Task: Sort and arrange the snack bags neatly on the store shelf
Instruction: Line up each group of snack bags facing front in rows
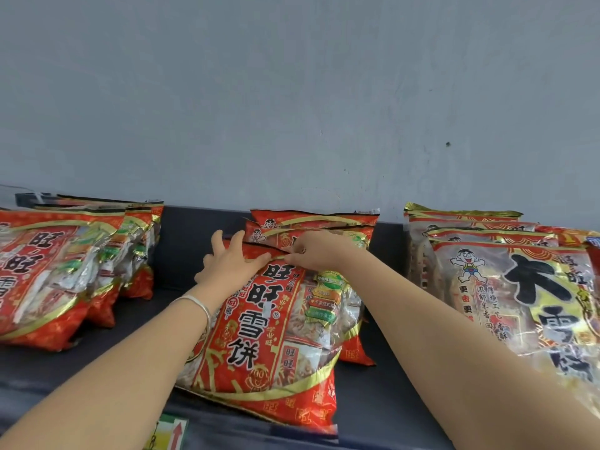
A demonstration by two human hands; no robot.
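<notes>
A red and gold snack bag [272, 345] with black characters leans at the front of the middle stack on the dark shelf [383, 404]. My left hand [227, 264], a bracelet on its wrist, lies flat on the bag's top left corner with fingers spread. My right hand [316, 251] pinches the bag's top edge near the middle. Two more red bags [324, 224] stand behind it against the wall.
A row of red bags [58, 271] fills the shelf's left side. On the right stands a stack of larger clear-fronted bags [519, 293]. Dark gaps of shelf separate the three groups. A grey wall [292, 108] rises behind. A price label [168, 433] hangs at the shelf's front edge.
</notes>
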